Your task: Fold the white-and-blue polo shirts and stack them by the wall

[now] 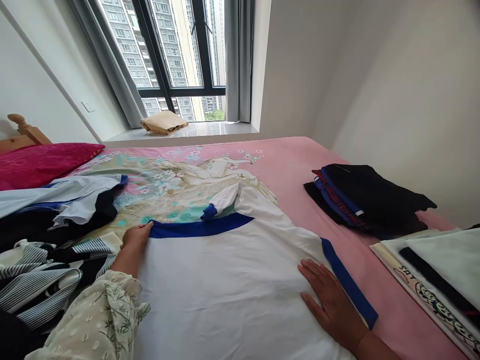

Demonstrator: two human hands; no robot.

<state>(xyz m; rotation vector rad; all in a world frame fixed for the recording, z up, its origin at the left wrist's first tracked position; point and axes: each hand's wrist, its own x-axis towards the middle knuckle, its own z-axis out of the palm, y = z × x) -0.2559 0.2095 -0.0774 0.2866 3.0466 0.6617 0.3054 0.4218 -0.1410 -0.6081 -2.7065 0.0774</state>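
A white T-shirt (225,280) with blue trim lies spread on the bed in front of me. Its blue hem band runs along the far edge. My left hand (135,241) pinches the far left corner of that band between thumb and fingers. On the right, my right hand (328,300) rests flat on the white cloth with its fingers stretched, beside the blue-edged sleeve. Another white sleeve with a blue cuff (209,212) sticks up past the far edge, crumpled. The shirt's near end runs out of view.
The bed has a pink patterned sheet (285,165). Loose clothes (48,280) lie piled at left, near a red pillow (45,160). Folded dark clothes (371,190) and folded white clothes (442,260) are stacked at right. A tan bundle (165,121) sits on the windowsill.
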